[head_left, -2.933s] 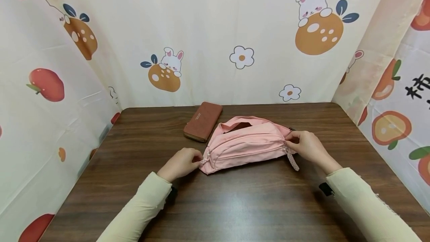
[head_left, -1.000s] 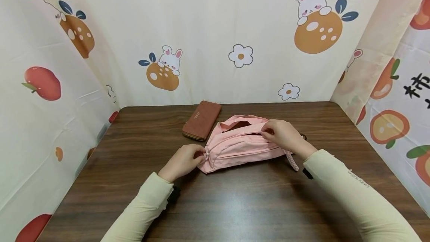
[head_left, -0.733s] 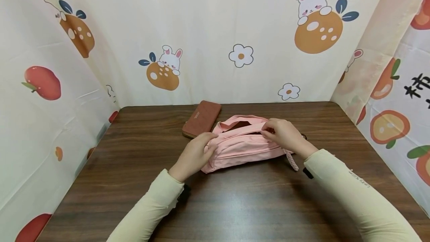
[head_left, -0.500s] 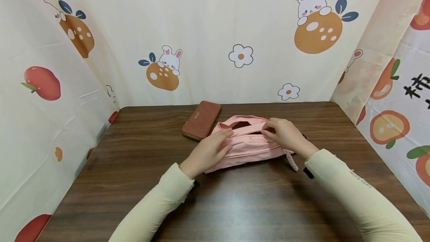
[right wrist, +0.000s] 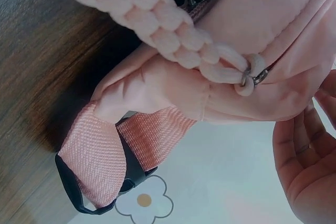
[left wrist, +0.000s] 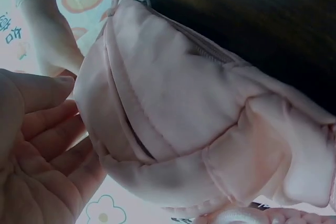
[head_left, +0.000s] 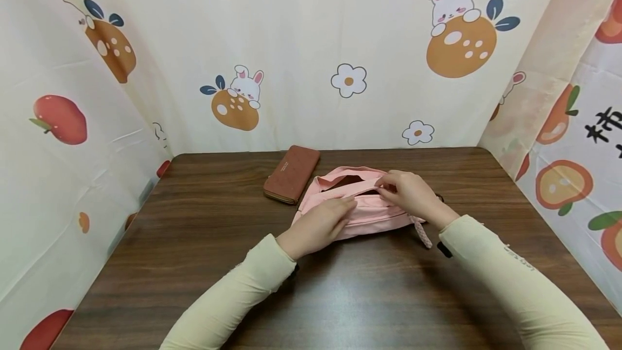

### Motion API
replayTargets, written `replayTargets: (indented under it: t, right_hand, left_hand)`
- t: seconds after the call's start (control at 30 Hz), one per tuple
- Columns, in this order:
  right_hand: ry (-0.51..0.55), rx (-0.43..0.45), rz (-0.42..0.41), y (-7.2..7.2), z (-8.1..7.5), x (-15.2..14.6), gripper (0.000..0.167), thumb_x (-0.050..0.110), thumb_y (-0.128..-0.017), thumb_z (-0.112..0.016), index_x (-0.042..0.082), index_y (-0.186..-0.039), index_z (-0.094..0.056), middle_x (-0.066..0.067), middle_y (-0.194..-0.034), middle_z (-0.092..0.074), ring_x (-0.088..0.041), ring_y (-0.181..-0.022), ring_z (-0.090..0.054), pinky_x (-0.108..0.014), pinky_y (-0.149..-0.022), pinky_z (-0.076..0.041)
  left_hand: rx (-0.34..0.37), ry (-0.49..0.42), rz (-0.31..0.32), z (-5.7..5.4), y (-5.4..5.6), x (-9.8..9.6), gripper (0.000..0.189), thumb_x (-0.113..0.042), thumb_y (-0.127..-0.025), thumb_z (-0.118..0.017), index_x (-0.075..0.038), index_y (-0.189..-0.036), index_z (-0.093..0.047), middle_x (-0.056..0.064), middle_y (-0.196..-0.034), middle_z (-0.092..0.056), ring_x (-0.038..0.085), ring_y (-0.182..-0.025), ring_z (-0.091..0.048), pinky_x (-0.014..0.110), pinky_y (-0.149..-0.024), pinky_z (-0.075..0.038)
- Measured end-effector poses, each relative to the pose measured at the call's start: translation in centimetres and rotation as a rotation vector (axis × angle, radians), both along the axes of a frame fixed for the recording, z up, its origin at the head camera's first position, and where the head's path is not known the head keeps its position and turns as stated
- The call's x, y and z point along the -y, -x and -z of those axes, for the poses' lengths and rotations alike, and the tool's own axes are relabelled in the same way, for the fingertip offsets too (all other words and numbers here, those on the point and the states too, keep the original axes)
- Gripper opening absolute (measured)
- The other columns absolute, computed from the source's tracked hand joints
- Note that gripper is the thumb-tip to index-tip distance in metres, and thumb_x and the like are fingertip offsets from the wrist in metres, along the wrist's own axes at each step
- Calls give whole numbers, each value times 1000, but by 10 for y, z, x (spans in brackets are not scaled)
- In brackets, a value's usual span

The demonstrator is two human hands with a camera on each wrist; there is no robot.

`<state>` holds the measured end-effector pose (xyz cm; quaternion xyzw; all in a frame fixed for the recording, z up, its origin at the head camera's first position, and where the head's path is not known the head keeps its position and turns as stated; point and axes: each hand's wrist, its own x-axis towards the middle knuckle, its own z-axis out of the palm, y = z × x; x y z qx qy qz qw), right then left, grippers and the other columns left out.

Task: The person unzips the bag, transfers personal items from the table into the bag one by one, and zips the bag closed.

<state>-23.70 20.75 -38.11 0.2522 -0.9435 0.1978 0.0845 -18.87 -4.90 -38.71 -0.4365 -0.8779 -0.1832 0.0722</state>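
A pink waist bag [head_left: 376, 214] lies on the table with its shoulder-side strap looped behind it. Along its top a dark gap shows between the back edge and the front panel. My right hand [head_left: 413, 194] pinches the top edge beside this gap. My left hand [head_left: 318, 226] reaches over the front left of the bag, fingers fairly straight and tips by the opening. In the left wrist view the thumb [left wrist: 47, 94] touches the bag's edge, with the other fingers partly behind it. A braided zip pull [right wrist: 173, 30] hangs at the right end, near pink webbing [right wrist: 97, 153].
A brown zip-around wallet [head_left: 292, 174] lies just behind and left of the bag. The dark wooden table [head_left: 369, 296] is bordered at the back and sides by a printed curtain [head_left: 301, 42]. A black buckle [right wrist: 134, 166] sits on the bag's webbing.
My right hand has moved left from the bag's right end to its top edge, and a gap has appeared there. My left hand has left the left-end zip pull and slid right.
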Motion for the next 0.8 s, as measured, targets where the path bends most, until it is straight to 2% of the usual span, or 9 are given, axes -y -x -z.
replayTargets:
  t: [0.2, 0.33, 0.53, 0.67, 0.8]
  right_hand:
    - [4, -26, 6, 0, -1, 1, 9, 16, -90, -69, 13, -96, -75, -2, -90, -70, -15, -73, -60, -37, -69, -51]
    - [10, -66, 7, 0, -3, 2, 8, 16, -89, -70, 12, -93, -75, 0, -85, -67, -15, -70, -60, -36, -67, -50]
    - [31, -158, -3, 3, -8, 4, 6, 14, -88, -71, 10, -90, -75, -1, -82, -68, -19, -70, -63, -37, -66, -51]
    - [51, -209, -5, 4, -11, 4, 5, 13, -87, -71, 9, -88, -75, -1, -79, -66, -18, -67, -61, -35, -63, -49]
    - [61, -235, -5, 6, -14, 4, 6, 13, -87, -71, 8, -89, -75, -2, -79, -66, -18, -67, -62, -34, -62, -48]
  left_hand:
    - [-15, 14, 43, 4, -1, -2, 35, -10, -98, -55, -1, -133, -56, 10, -130, -64, 22, -123, -60, 34, -107, -44]
    - [34, 42, 73, 7, -3, -2, 37, -9, -97, -57, -2, -133, -56, 9, -131, -64, 21, -123, -60, 34, -107, -44]
    - [114, 100, 74, 12, -6, -5, 33, -11, -99, -55, -7, -132, -59, 5, -130, -65, 16, -123, -60, 30, -107, -44]
    - [116, 146, 88, 16, -8, -8, 26, -16, -100, -55, -10, -124, -63, 0, -124, -67, 11, -116, -63, 27, -102, -47]
    - [99, 155, 106, 20, -9, -9, 22, -19, -101, -54, -13, -120, -64, -3, -119, -69, 9, -111, -65, 25, -98, -49]
